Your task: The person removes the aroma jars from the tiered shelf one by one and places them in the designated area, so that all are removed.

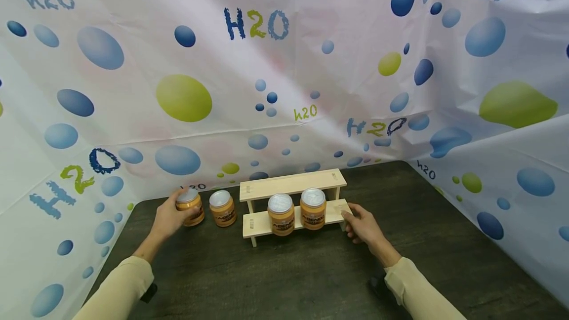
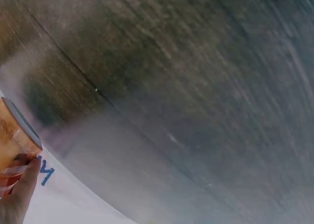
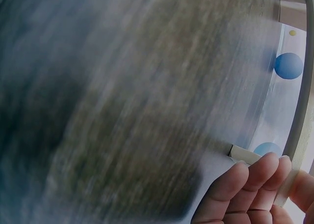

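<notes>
My left hand [image 1: 169, 217] grips an orange jar [image 1: 190, 208] with a silver lid at the left of the table. In the left wrist view, only part of this jar [image 2: 13, 138] shows, with fingers [image 2: 25, 187] against its side. A similar jar [image 1: 223, 210] stands just to its right. At the centre is a two-step wooden rack [image 1: 289, 185]; two more such jars, a left one [image 1: 281, 217] and a right one [image 1: 313, 211], stand on its lower step. My right hand [image 1: 366, 225] pinches that step's right end, thumb on top. The right wrist view shows its fingers [image 3: 260, 177] curled beside the board.
The dark wood-grain table [image 1: 284, 275] extends in front of the rack and to its right. A white sheet [image 1: 249, 63] printed with blue and green bubbles hangs behind it and along both sides.
</notes>
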A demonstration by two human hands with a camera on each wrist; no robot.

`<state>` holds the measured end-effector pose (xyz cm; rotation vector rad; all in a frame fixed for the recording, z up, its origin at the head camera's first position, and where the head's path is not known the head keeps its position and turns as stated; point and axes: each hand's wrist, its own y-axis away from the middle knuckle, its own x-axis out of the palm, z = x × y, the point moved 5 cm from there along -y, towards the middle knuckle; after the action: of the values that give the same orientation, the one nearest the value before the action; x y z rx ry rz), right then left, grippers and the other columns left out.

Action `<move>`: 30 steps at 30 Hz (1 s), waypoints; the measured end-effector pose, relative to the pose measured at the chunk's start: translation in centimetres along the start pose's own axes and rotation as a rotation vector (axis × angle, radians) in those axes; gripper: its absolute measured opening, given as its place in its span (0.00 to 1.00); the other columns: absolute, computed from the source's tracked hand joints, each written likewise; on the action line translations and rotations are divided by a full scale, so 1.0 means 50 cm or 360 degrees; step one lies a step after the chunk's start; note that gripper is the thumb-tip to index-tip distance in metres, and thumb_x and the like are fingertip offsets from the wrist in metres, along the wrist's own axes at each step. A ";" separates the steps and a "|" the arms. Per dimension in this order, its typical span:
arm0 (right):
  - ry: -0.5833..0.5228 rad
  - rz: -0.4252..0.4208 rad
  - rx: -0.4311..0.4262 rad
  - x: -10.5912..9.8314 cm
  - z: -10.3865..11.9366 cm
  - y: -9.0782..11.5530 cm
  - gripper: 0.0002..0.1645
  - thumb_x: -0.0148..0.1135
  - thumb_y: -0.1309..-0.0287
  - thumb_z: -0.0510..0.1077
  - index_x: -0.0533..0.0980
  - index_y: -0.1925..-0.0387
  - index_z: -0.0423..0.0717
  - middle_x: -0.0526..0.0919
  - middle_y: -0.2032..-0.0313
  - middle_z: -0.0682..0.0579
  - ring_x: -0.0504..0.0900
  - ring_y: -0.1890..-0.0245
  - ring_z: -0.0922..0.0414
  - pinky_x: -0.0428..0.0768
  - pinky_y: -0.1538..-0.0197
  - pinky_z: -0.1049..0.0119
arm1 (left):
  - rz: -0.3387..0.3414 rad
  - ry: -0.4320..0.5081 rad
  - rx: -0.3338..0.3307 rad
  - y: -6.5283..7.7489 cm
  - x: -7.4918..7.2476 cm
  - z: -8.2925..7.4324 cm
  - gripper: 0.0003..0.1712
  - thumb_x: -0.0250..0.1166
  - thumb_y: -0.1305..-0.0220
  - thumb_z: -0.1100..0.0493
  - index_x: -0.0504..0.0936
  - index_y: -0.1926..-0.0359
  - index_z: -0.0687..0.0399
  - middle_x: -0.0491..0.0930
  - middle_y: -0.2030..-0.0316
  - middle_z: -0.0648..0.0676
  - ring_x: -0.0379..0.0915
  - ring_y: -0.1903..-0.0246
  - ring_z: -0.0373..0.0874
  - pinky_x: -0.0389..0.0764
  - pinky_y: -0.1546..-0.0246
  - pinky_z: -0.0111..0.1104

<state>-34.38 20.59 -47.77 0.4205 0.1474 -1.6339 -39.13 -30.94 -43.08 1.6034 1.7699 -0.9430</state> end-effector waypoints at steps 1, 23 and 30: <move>0.0001 0.0003 -0.0003 0.000 0.000 0.000 0.30 0.54 0.27 0.50 0.66 0.30 0.42 0.77 0.79 0.54 0.76 0.81 0.59 0.77 0.78 0.64 | 0.0002 0.0001 -0.0008 -0.001 0.001 0.002 0.47 0.67 0.33 0.47 0.55 0.23 0.59 0.60 0.31 0.77 0.65 0.37 0.74 0.76 0.45 0.60; 0.0021 0.0029 0.0013 0.000 0.003 -0.006 0.31 0.53 0.26 0.51 0.64 0.28 0.43 0.77 0.79 0.56 0.77 0.80 0.60 0.78 0.77 0.64 | -0.0014 -0.0014 0.0020 -0.001 0.008 0.003 0.44 0.69 0.34 0.52 0.57 0.25 0.62 0.65 0.34 0.77 0.67 0.38 0.74 0.74 0.44 0.62; 0.0014 0.0026 0.0002 -0.001 0.000 -0.006 0.31 0.52 0.26 0.51 0.64 0.28 0.43 0.77 0.79 0.56 0.77 0.79 0.60 0.78 0.76 0.64 | -0.0024 -0.0022 0.0059 0.009 0.007 0.001 0.45 0.70 0.35 0.54 0.58 0.26 0.63 0.66 0.35 0.77 0.68 0.40 0.74 0.75 0.46 0.63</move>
<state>-34.66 20.66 -47.83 0.4291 0.1493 -1.6163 -38.74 -30.77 -43.44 1.6045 1.7671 -0.9976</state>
